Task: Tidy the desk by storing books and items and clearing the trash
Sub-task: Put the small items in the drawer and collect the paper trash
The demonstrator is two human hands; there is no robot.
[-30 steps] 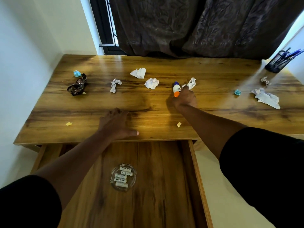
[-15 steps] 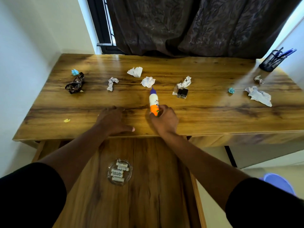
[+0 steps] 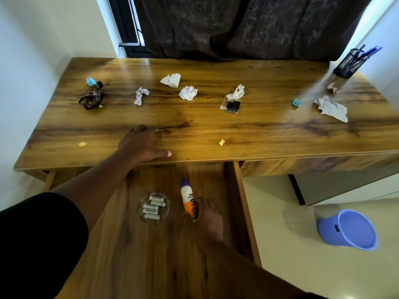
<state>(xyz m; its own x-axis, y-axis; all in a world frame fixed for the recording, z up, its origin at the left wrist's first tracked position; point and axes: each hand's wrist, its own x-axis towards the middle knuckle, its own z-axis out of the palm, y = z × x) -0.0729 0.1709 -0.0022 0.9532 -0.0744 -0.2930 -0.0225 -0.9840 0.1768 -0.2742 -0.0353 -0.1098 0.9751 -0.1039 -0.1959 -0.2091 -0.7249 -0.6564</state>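
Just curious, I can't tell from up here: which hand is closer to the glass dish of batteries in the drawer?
Right. The right hand grips the glue bottle just beside the dish; the left hand rests up on the desk edge.

Our right hand (image 3: 208,216) has carried the glue bottle (image 3: 188,200) off the desktop (image 3: 259,134), down into the open drawer (image 3: 241,203) at lower centre, beside the glass dish (image 3: 154,207).

Dark curtain (image 3: 248,24) behind, white wall (image 3: 43,39) left

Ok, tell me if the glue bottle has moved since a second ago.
Yes. The glue bottle came off the desk top, toward the person, down into the open drawer, gripped by the right hand.
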